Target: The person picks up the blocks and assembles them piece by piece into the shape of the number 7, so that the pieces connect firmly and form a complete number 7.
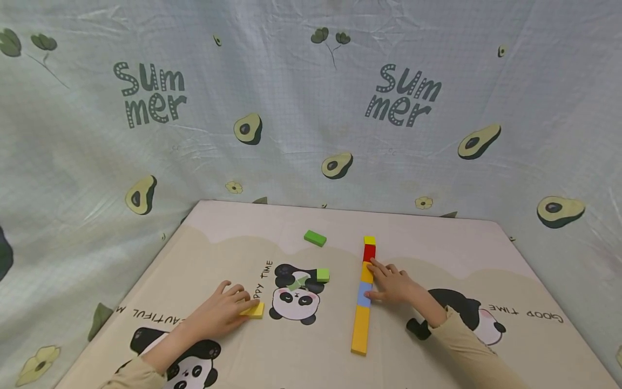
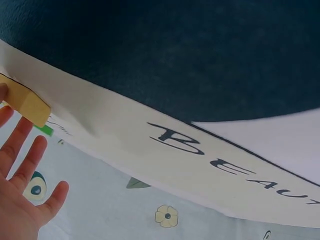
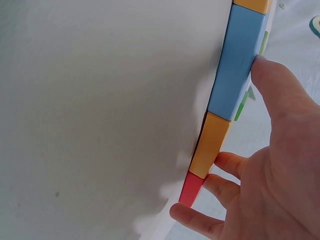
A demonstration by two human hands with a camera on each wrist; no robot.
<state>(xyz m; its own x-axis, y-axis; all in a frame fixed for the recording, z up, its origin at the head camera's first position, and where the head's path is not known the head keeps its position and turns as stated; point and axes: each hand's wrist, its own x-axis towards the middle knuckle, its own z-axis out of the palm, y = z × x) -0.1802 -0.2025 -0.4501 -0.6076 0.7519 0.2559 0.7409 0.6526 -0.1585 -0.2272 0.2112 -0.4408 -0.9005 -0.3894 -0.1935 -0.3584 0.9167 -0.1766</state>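
Head view. Shows a wall cloth [image 1: 286,92] with "SUMMER" in dotted letters, legible twice, among printed avocados and flowers. Includes a tablecloth [image 1: 320,346] with panda figures and more lettering: "GOOD TIME" at right and part of "BEAUTIFUL" at left, both upside down; "PPY TIME" near the middle, running upward. At left, shows the left hand [image 1: 218,313] with thumb and forefinger at a yellow block [image 1: 254,310], beside the running words. At right of centre, presents a straight row on the cloth, from the far end: small yellow block [image 1: 370,240], red block [image 1: 369,253], short orange block [image 1: 367,273], blue block [image 1: 364,294], long orange block [image 1: 360,330]. Places the right hand [image 1: 396,286] against the right side of this row. Between and beyond the hands, includes a light green block [image 1: 323,275] on the central panda and a darker green block [image 1: 315,238] farther back.

Left wrist view. Reads "BEAUT", cut by the frame edge. Shows the yellow block pinched at the left edge, with the outer fingers extended and spread.

Right wrist view. Shows fingers spread, nearly straight, without wrapping round any block: thumb touching the blue block, forefinger touching the short orange block. Leaves contact with the red block unclear.
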